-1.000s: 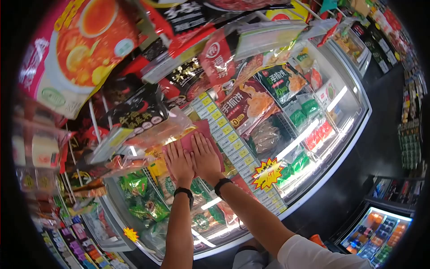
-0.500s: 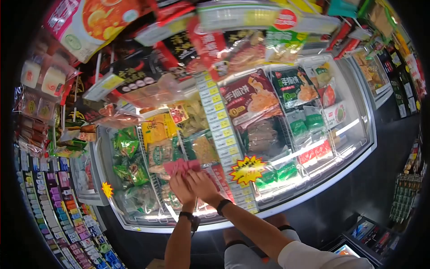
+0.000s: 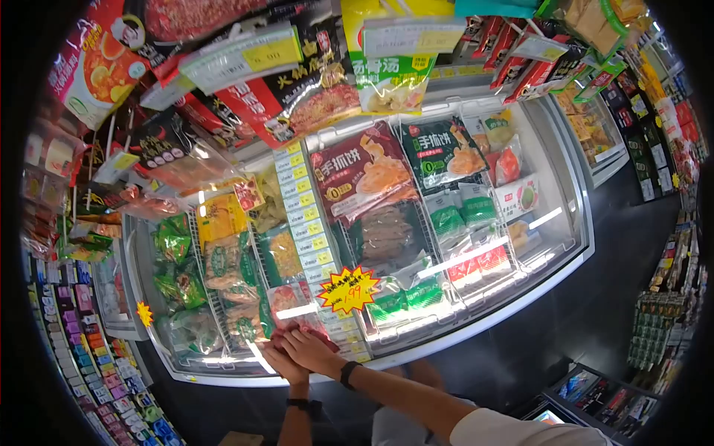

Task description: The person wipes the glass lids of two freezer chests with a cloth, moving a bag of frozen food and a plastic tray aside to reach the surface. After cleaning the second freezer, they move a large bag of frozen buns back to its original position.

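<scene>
Both my hands press a red cloth (image 3: 303,328) flat on the glass lid of a chest freezer (image 3: 476,293), near its front edge. My left hand (image 3: 280,363) lies on the cloth's left part, with a black band on the wrist. My right hand (image 3: 312,349) overlaps it on the right, also with a black wristband. The cloth shows only as a red edge above my fingers. Under the glass lie several bags of frozen food.
A yellow starburst price tag (image 3: 348,288) sticks to the lid just right of my hands. A strip of yellow price labels (image 3: 306,201) runs up the lid. Packets hang from hooks overhead (image 3: 297,89). Shelves of small goods (image 3: 89,349) stand at left; dark floor lies at right.
Both hands have slid the red cloth down the glass lid, from its upper middle towards the front edge near me. The view has tilted, showing more of the freezer.
</scene>
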